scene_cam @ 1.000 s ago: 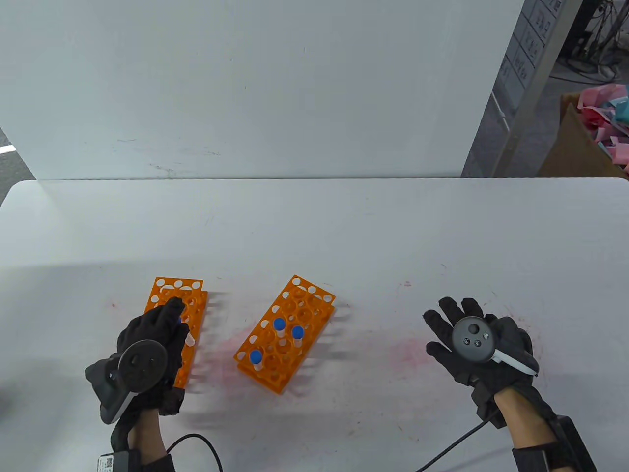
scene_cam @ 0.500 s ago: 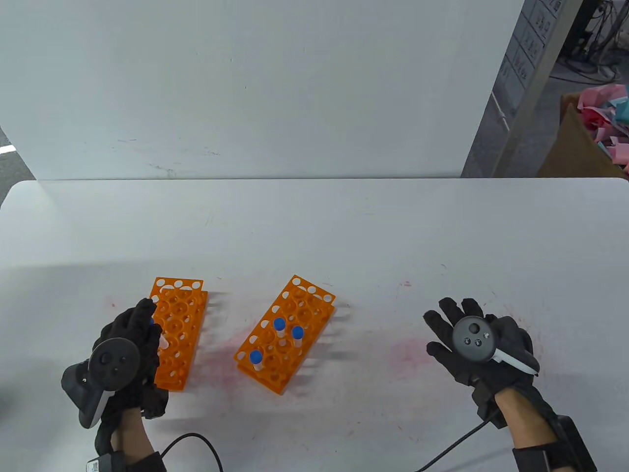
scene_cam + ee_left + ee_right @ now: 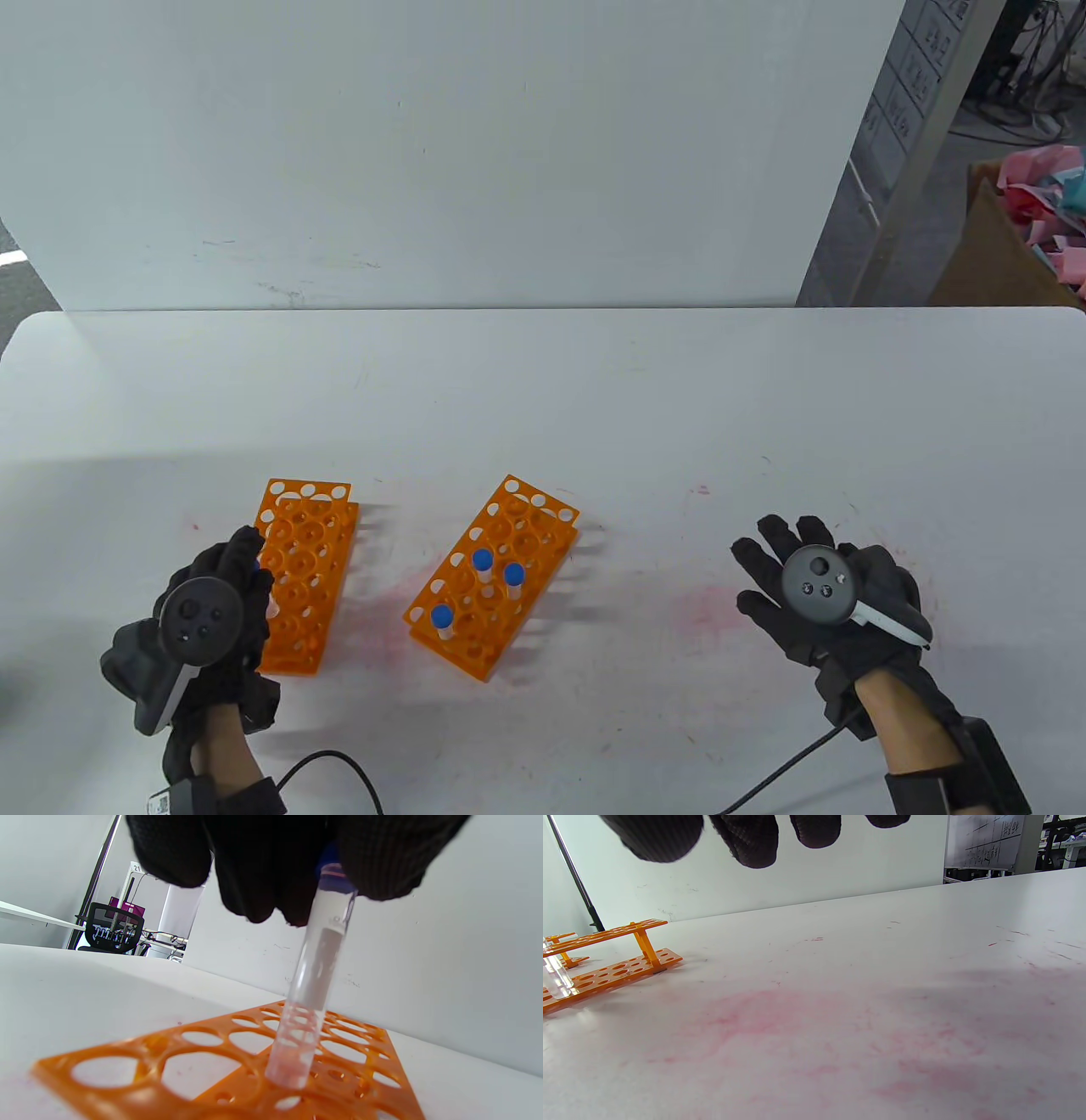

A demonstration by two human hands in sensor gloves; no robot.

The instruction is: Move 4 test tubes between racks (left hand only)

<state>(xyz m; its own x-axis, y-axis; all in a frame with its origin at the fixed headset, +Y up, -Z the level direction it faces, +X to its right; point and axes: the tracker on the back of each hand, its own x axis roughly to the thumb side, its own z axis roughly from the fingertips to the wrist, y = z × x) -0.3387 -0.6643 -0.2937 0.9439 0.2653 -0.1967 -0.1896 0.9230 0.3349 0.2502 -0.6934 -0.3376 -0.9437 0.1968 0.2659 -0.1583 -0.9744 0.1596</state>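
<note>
Two orange test tube racks stand on the white table. The left rack [image 3: 304, 577] shows no tube standing in it. The middle rack [image 3: 492, 574] holds three blue-capped tubes [image 3: 482, 562]. My left hand [image 3: 222, 594] is at the left rack's near left edge and pinches a clear blue-capped tube [image 3: 312, 993] by its cap. The tube hangs upright with its tip just over a hole of the left rack [image 3: 237, 1065]. In the table view the tube is mostly hidden by the hand. My right hand [image 3: 806, 586] lies on the table at the right with fingers spread, holding nothing.
A white wall panel [image 3: 424, 153] stands behind the table. A cardboard box [image 3: 1010, 246] with coloured scraps is beyond the far right corner. Cables run from both wrists off the near edge. Pink stains mark the table between the racks and the right hand.
My left hand has moved left and toward the near edge, from over the left rack's middle to its near left edge, still holding the tube. The right hand has not moved.
</note>
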